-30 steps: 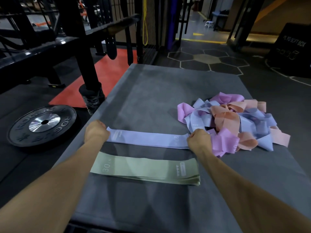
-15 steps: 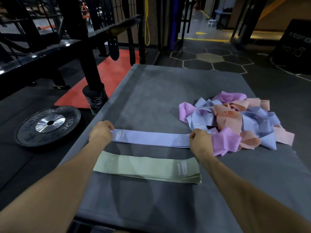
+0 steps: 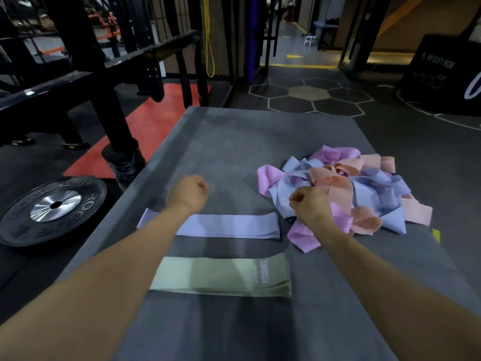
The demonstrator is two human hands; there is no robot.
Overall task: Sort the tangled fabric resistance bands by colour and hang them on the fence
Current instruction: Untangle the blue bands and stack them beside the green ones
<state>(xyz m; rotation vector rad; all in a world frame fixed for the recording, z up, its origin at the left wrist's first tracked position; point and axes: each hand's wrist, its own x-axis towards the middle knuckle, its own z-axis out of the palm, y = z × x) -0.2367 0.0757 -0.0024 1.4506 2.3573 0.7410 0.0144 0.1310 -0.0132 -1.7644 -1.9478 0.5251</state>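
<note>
Head cam: lilac band (image 3: 229, 226) lies flat on grey mat (image 3: 234, 142), long axis 9-to-3, green band (image 3: 221, 277) parallel at its 6. Tangled pile (image 3: 351, 188) at 3. Left hand (image 3: 188, 192) & right hand (image 3: 309, 204) curled, gripping nothing.

hands: 2 (image 3: 188, 194) | flat lavender band: 1 (image 3: 229, 225) | green band stack: 1 (image 3: 221, 277) | tangled band pile: 1 (image 3: 364, 188) | weight plate: 1 (image 3: 52, 207)

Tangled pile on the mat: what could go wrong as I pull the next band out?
The tangled pile interlocks pink, lavender and peach bands, so pulling one may drag others along. The right hand works just beside the flat lavender band, which a dragged loop could disturb.
</note>
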